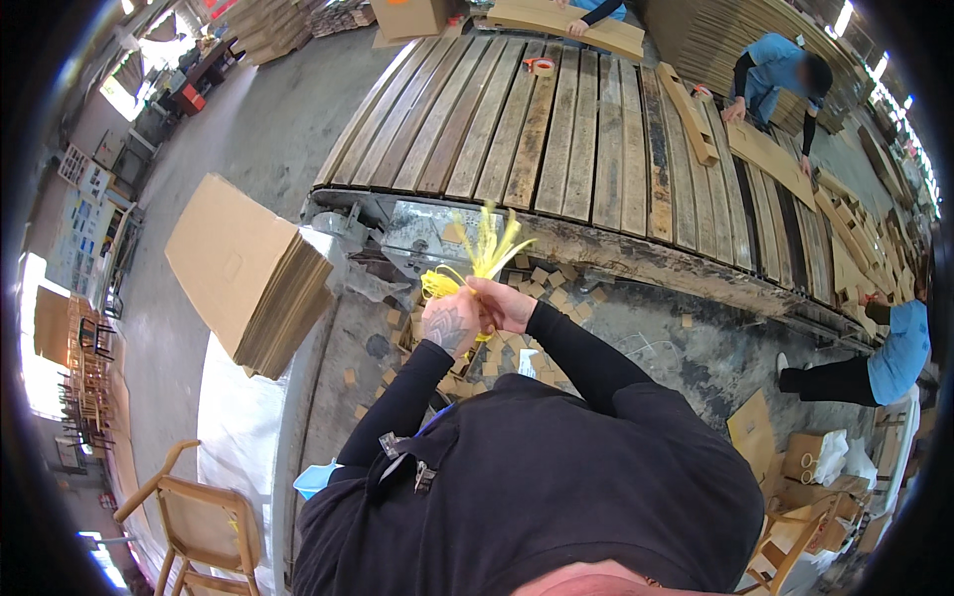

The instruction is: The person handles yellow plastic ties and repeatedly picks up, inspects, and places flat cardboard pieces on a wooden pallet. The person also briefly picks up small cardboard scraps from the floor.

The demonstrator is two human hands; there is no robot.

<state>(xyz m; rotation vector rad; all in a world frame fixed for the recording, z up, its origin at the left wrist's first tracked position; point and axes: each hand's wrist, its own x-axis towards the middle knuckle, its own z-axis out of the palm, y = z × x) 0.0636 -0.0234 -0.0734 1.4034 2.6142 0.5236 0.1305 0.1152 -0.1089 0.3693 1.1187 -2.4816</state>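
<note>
In front of my chest I hold a bundle of yellow plastic string (491,250), its loose ends fanned out upward above my fingers. My left hand (449,323), with a dark pattern on its back, is closed around the bundle, and a looped coil of the string stands out beside it. My right hand (505,304) meets it from the right, fingers pinched on the strands. Where the fingers meet, the detail is hidden. Small cardboard squares (494,356) lie scattered on the floor below both hands.
A slatted wooden table (556,139) runs across the front, with a tape roll (540,67) on it. To my left is a stack of cardboard sheets (238,273); a wooden chair (209,521) stands nearer. A co-worker (780,74) handles cardboard; other people work nearby.
</note>
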